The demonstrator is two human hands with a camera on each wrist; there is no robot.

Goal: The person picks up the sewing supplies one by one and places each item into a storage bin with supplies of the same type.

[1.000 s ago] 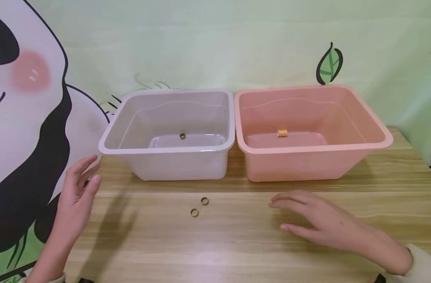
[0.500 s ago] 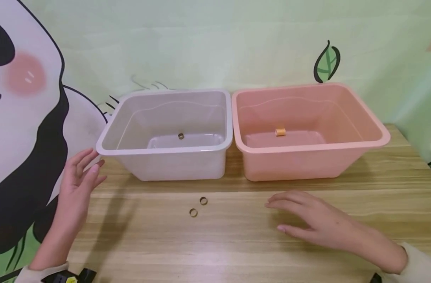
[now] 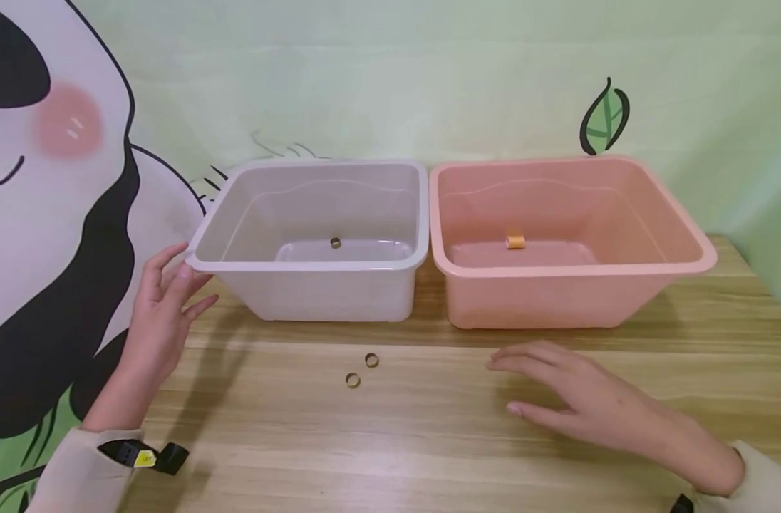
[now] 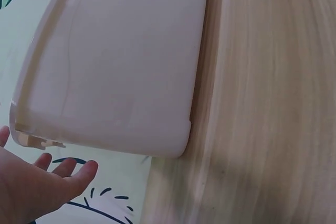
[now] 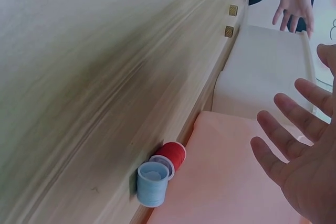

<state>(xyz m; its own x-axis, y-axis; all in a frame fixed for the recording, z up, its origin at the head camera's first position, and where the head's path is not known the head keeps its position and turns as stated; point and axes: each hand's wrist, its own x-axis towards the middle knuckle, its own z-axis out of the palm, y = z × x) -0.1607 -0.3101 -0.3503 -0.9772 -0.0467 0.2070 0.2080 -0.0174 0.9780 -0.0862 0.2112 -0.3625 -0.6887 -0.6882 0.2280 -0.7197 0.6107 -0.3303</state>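
My left hand [image 3: 166,303] is at the left front corner of the white tub [image 3: 339,296], its fingers spread around the rim's corner. In the left wrist view, the left hand [image 4: 34,187] is just beyond the tub's end, fingers loosely bent; whether a fingertip touches the rim is hard to tell. My right hand [image 3: 576,399] hovers over the table before the pink tub [image 3: 538,303], fingers apart and holding nothing. Below it, in the right wrist view, lie a light blue thread spool [image 5: 152,184] and a red thread spool [image 5: 172,155], both hidden in the head view.
Two brass-coloured rings [image 3: 353,380] lie on the wooden table [image 3: 390,442]. Another small ring [image 3: 335,243] is inside the white tub. An orange spool [image 3: 515,242] lies in the pink tub. The tubs stand side by side before a printed cloth [image 3: 429,85].
My left hand has moved forward and right, up to the white tub's corner. The right hand stays about where it was. The head view has shifted slightly.
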